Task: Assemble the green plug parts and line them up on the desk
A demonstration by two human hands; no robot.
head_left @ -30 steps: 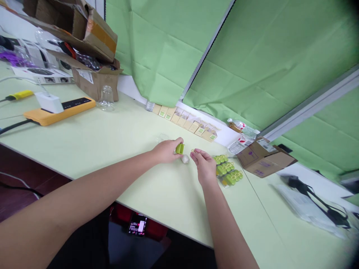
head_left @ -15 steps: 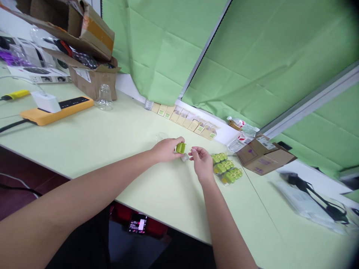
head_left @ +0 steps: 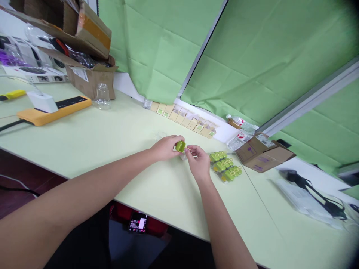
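Note:
A small green hollow cap [head_left: 180,146] is held between the thumb and fingers of my left hand [head_left: 165,148], its open side turned toward the right. My right hand [head_left: 198,158] is closed in a pinch at the cap's rim, on a thin yellowish piece [head_left: 187,148] too small to make out fully. A small clear piece, partly hidden, lies on the table below the cap. To the right of my right hand stand rows of green-capped clear containers [head_left: 226,165] with yellowish loops on top.
Small tan cardboard boxes [head_left: 183,118] line the wall. A clear jar [head_left: 103,97], an orange power strip [head_left: 56,111] and open cartons [head_left: 92,80] are at the left. Plastic bottles [head_left: 242,130], a brown box [head_left: 262,151] and a black cable [head_left: 314,192] are at the right.
My right hand has moved left with the thin yellowish piece, up to the green cap's opening. My left hand keeps its hold on the cap. The view has shifted slightly.

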